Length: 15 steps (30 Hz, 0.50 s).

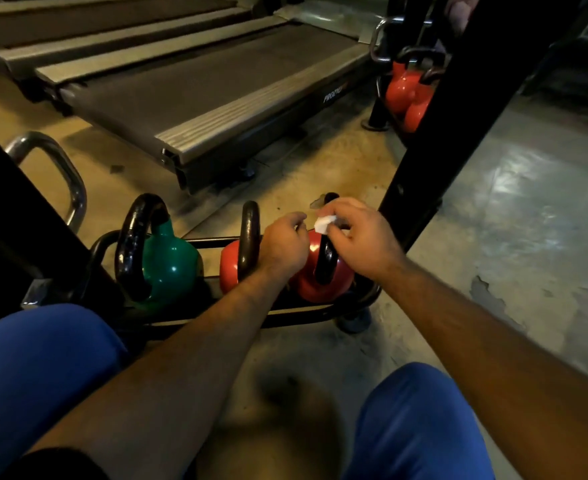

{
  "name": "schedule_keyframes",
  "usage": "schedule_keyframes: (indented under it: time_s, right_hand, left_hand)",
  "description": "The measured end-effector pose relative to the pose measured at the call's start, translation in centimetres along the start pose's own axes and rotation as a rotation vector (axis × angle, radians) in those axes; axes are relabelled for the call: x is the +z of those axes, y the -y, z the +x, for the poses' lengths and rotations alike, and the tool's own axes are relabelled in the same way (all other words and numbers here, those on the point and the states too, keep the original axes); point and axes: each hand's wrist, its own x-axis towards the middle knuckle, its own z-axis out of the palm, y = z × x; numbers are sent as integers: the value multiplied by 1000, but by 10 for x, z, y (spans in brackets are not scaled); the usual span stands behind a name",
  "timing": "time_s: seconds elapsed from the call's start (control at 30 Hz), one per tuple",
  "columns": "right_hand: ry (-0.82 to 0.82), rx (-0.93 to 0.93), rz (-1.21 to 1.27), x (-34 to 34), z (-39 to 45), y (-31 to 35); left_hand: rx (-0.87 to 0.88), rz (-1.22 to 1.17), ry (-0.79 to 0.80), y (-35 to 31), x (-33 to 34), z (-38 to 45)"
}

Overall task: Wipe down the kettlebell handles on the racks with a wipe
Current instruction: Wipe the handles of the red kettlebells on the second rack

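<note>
**Wipe pinched over the right-hand red kettlebell**

Treadmills point(188, 81) fill your view from 10 to 12 o'clock. A black upright post point(458, 109) runs toward 1 o'clock. The low rack point(216, 241) sits at centre, holding a green kettlebell point(171, 265) toward 9 o'clock and two red ones. Your left hand point(283, 245) rests between those, fingers curled; whether it grips anything, you cannot tell. Your right hand point(358, 233) pinches the white wipe point(324, 224) just above the black handle point(325, 261) of the right red kettlebell point(323, 285).
</note>
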Motion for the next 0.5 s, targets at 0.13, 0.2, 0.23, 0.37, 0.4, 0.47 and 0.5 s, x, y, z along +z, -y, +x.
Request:
schedule_keyframes:
  time_s: [0.13, 0.2, 0.23, 0.37, 0.4, 0.47, 0.5]
  right_hand:
    - [191, -146, -297, 5, -9, -10]
    - [285, -172, -338, 4, -16, -12]
    - [318, -185, -365, 3, -18, -14]
    - [356, -275, -452, 1, -13, -24]
    - [342, -266, -452, -1, -7, -25]
    - [311, -191, -435, -2, 6, -23]
    - [306, -166, -430, -1, 10, -20]
  left_hand:
    - [-97, -110, -21, 10, 17, -1]
    - [-121, -160, -12, 17, 24, -3]
    - [-108, -193, 17, 22, 27, -4]
    - [0, -335, 128, 39, 39, -8]
    - [71, -317, 146, 44, 42, -7]
    - [173, -236, 199, 56, 49, -3]
    - [188, -207, 217, 61, 51, 0]
